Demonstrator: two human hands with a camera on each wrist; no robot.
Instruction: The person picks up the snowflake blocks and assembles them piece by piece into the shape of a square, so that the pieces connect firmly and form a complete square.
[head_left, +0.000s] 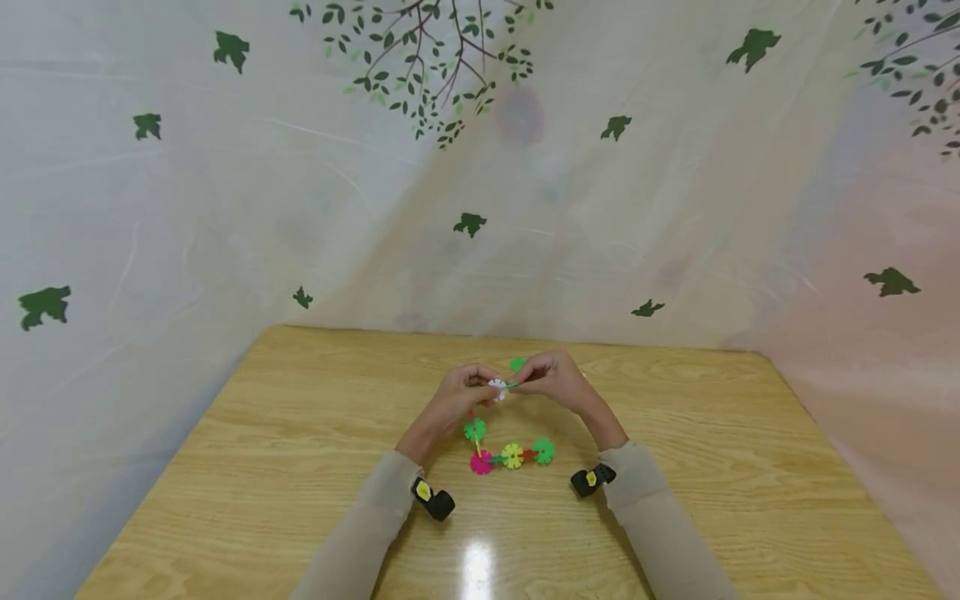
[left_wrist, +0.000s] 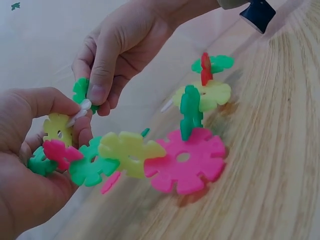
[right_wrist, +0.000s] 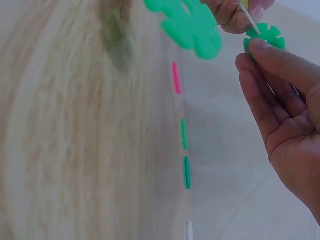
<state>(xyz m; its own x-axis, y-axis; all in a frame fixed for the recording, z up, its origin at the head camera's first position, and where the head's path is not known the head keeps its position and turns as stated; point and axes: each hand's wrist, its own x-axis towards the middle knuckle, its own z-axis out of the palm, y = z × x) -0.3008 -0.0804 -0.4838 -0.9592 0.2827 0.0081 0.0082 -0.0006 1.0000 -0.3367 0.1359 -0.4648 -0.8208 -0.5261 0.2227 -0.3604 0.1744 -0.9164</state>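
Near the middle of the table my left hand [head_left: 457, 395] pinches a white notched plastic disc [head_left: 498, 389]. My right hand [head_left: 557, 380] holds a green notched disc [right_wrist: 272, 36] between thumb and fingers, its edge meeting the white one. Whether their slots are interlocked, I cannot tell. From the left hand runs a chain of interlocked discs, including a yellow disc [left_wrist: 57, 129] near its fingers and a large pink disc [left_wrist: 187, 162] at the bend. The chain turns right on the table to a green end disc [head_left: 543, 452].
Behind my right hand a loose green disc [head_left: 517, 364] lies on the wooden table [head_left: 315, 433]. The right wrist view shows several more flat discs, among them a pink disc [right_wrist: 176, 78] and a white disc [right_wrist: 189, 230]. A printed cloth [head_left: 360, 250] hangs behind the table.
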